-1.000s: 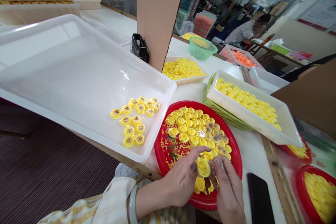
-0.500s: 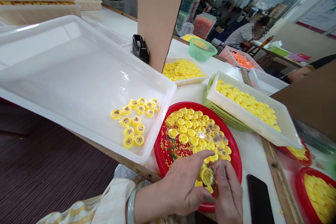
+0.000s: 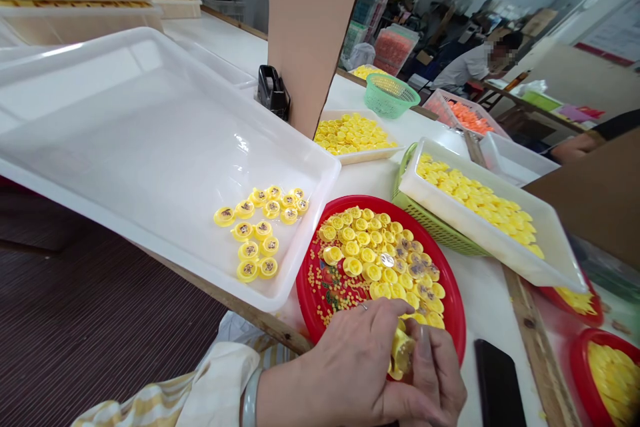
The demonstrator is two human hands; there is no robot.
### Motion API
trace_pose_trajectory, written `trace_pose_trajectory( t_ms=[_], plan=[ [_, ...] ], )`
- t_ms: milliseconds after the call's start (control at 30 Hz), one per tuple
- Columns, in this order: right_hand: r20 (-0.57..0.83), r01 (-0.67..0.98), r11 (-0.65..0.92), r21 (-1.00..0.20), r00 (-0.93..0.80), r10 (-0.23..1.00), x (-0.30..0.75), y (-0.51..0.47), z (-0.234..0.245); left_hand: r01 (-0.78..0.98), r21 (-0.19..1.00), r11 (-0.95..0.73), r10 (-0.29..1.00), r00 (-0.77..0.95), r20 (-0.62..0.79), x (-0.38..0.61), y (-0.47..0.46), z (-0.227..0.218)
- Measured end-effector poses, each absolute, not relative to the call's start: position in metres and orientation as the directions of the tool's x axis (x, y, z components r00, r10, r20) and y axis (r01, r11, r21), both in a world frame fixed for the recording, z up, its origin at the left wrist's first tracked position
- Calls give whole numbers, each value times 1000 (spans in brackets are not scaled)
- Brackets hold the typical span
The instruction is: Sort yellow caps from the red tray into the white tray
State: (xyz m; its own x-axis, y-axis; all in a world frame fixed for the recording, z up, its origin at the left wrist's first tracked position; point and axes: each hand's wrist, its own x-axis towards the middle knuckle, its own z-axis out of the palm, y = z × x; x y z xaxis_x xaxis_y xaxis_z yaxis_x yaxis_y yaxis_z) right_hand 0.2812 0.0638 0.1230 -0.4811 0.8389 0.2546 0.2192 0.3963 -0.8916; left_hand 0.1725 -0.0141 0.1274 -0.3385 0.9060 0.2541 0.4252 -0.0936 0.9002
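Over the near edge of a round red tray (image 3: 454, 340), my left hand (image 3: 340, 363) and my right hand (image 3: 437, 373) meet. Between their fingers is a small yellow plastic cup-shaped piece (image 3: 402, 351), tilted and partly hidden by the fingers. Both hands are closed around it, the right with thumb and fingers pinched. Many similar yellow pieces (image 3: 367, 255) cover the tray, along with tiny pale beads (image 3: 315, 280) at its left side. Several yellow pieces with printed picture discs (image 3: 249, 251) lie in the large white tray (image 3: 150, 140) at the left.
A black phone (image 3: 500, 383) lies to the right of the red tray. Beyond it, a white tray of yellow parts (image 3: 465, 193) rests on a green basket (image 3: 430, 227). A cardboard panel (image 3: 310, 33) stands behind. A person (image 3: 465, 67) sits in the background.
My fingers have closed further around the yellow piece, and its round opening has turned from view. A clear bit seen by my right fingers is now hidden. The view shifted slightly.
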Motion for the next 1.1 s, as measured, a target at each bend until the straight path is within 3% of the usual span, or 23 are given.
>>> trace_pose_trajectory(
  t_ms=[167,400,533,800,900,1100],
  plan=[
    [248,258,319,-912,-271,930,266,42,123,501,863,-58,919,-311,242,174,-17,131],
    [298,129,315,-940,-139,944,253,29,117,527,848,55,964,-249,92,177,-19,140],
    [177,65,188,-980,-145,974,253,25,121,474,879,49,967,-244,77,178,-18,141],
    [113,-68,100,-993,-231,966,258,45,108,12,1000,-8,905,-425,13,178,-10,123],
    [90,-28,86,-996,-232,969,260,49,101,-148,989,-6,905,-422,-58,177,-9,119],
    [-83,68,-69,-995,-231,969,269,55,95,-437,897,-65,908,-399,-128,177,-7,118]
  ],
)
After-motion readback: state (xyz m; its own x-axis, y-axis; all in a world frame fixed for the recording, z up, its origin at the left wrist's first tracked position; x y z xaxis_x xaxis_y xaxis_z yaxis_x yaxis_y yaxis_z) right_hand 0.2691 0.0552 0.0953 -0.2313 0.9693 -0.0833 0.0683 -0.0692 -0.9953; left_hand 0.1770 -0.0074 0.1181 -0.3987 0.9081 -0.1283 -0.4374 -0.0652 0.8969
